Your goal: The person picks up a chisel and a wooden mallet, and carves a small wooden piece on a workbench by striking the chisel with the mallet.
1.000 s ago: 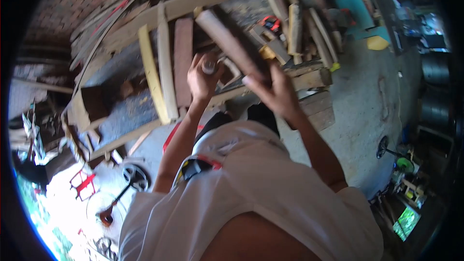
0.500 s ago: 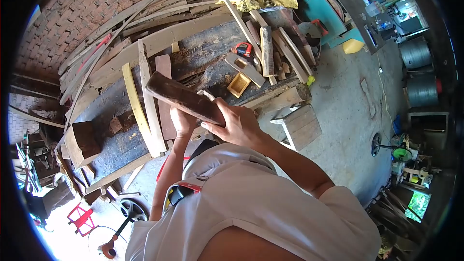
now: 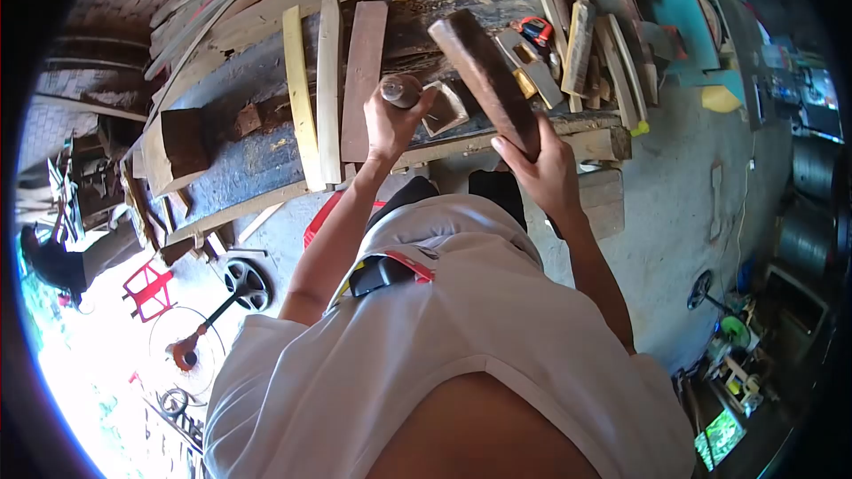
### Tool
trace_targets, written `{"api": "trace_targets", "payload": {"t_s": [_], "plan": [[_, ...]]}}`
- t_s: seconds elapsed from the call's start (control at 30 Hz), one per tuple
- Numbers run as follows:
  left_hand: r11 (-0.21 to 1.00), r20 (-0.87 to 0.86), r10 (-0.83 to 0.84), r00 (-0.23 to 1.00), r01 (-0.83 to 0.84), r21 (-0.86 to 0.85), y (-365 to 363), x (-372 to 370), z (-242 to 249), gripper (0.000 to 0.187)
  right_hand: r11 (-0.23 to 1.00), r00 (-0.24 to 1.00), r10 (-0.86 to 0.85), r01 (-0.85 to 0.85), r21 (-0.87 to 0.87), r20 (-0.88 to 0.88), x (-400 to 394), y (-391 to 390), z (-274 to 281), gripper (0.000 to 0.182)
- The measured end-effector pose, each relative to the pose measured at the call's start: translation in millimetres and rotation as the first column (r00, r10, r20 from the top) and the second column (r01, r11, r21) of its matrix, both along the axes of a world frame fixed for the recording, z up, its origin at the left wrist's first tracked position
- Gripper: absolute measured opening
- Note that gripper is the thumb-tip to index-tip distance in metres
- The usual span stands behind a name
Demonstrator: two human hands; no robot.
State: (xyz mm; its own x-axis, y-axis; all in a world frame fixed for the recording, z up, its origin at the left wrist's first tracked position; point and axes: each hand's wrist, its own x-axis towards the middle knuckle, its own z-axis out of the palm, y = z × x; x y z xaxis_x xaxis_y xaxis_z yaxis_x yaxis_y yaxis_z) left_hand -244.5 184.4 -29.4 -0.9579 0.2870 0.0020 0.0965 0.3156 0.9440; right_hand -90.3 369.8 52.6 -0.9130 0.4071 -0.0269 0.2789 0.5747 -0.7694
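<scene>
My left hand (image 3: 388,131) is closed around a round brown handle (image 3: 401,90), seen end-on; the rest of that tool is hidden beneath the fist. In my right hand (image 3: 543,168) is a thick dark wooden block (image 3: 486,75), gripped at its near end and slanting up to the left. Between the hands, a small hollowed wooden piece (image 3: 445,110) lies on the workbench (image 3: 253,155). A yellowish wooden piece (image 3: 524,83) shows partly behind the block. Beside it are a grey-brown board with a cutout (image 3: 543,80) and a red-and-black tape measure (image 3: 535,30).
Left of my hands, a reddish-brown board (image 3: 364,71), a pale board (image 3: 328,80) and a yellow strip (image 3: 302,98) cross the bench. A heavy wood block (image 3: 176,151) stands at its left end. Several wood offcuts (image 3: 612,66) lie at the right end.
My hands have moved apart. The right hand has swung the block rightward and steeper, while the left hand now shows the round handle end. The view has shifted, with the bench higher and farther right.
</scene>
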Motion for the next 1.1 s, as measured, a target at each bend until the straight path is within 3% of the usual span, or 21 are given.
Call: {"api": "trace_targets", "payload": {"t_s": [0.17, 0.23, 0.27, 0.37, 0.43, 0.5, 0.57, 0.63, 0.77, 0.83, 0.87, 0.9, 0.97, 1.1], "plan": [[0.985, 0.108, -0.17, 0.979, 0.171, 0.003, -10.3, -11.3, 11.8, 0.02, 1.0, 0.999, -0.01, 0.009, -0.028, -0.034, -6.8, 4.1, 9.0, 0.054], [0.887, 0.196, -0.455, 0.869, 0.422, 0.186, -19.7, -21.9, 10.0, 0.022, 1.0, 0.999, -0.016, 0.016, -0.007, -0.051, -8.7, 3.7, 10.9, 0.052], [0.839, 0.16, -0.542, 0.825, 0.519, 0.161, -23.7, -29.9, 10.4, 0.023, 1.0, 0.999, -0.012, 0.011, -0.008, -0.049, -9.0, 3.8, 12.1, 0.052], [0.869, 0.048, -0.494, 0.868, 0.492, 0.048, -21.5, -30.8, 17.0, 0.02, 1.0, 1.0, 0.009, -0.009, -0.02, -0.028, -12.6, 5.5, 13.1, 0.052], [0.912, 0.119, -0.41, 0.904, 0.402, 0.084, -15.6, -27.8, 12.0, 0.021, 1.0, 0.999, 0.014, -0.013, 0.019, -0.039, -11.2, 6.8, 10.7, 0.053], [0.97, 0.35, -0.182, 0.919, 0.109, 0.218, -8.3, -20.2, 15.5, 0.023, 1.0, 1.0, 0.013, -0.013, 0.012, -0.025, -8.4, 7.5, 10.6, 0.053], [0.976, 0.36, -0.14, 0.922, 0.068, 0.205, -5.2, -12.4, 11.7, 0.025, 1.0, 1.0, 0.018, -0.018, 0.004, -0.017, -7.9, 7.8, 8.6, 0.054], [0.95, 0.411, -0.154, 0.898, 0.021, 0.311, -3.8, -4.5, -1.9, 0.027, 0.999, 0.998, 0.006, -0.002, 0.053, -0.067, -5.2, 8.5, 3.6, 0.052], [0.911, 0.376, -0.315, 0.871, 0.166, 0.379, -16.9, -5.1, -6.4, 0.031, 0.999, 1.0, 0.001, -0.001, 0.041, 0.007, -0.5, 10.7, 4.2, 0.052], [0.799, 0.049, -0.595, 0.802, 0.584, 0.143, -22.9, -16.2, 2.4, 0.03, 1.0, 1.0, 0.01, -0.01, 0.026, 0.002, -1.4, 12.1, 3.0, 0.052], [0.767, -0.037, -0.631, 0.775, 0.63, 0.121, -23.5, -19.3, 2.7, 0.025, 1.0, 1.0, 0.013, -0.013, 0.028, 0.004, -2.3, 12.4, 4.1, 0.052], [0.769, -0.037, -0.627, 0.778, 0.627, 0.124, -21.2, -16.4, 4.5, 0.025, 0.999, 1.0, 0.019, -0.018, 0.036, -0.013, -4.0, 12.0, 6.3, 0.052], [0.882, 0.16, -0.455, 0.876, 0.468, -0.053, -9.7, -9.7, 22.7, 0.021, 0.999, 0.999, 0.028, -0.026, 0.042, -0.03, -8.0, 10.5, 11.7, 0.052], [0.94, 0.219, -0.332, 0.918, 0.342, -0.009, 0.8, -6.8, 11.7, 0.023, 0.999, 1.0, 0.019, -0.019, 0.03, -0.004, -12.1, 6.2, 21.6, 0.051]]}}
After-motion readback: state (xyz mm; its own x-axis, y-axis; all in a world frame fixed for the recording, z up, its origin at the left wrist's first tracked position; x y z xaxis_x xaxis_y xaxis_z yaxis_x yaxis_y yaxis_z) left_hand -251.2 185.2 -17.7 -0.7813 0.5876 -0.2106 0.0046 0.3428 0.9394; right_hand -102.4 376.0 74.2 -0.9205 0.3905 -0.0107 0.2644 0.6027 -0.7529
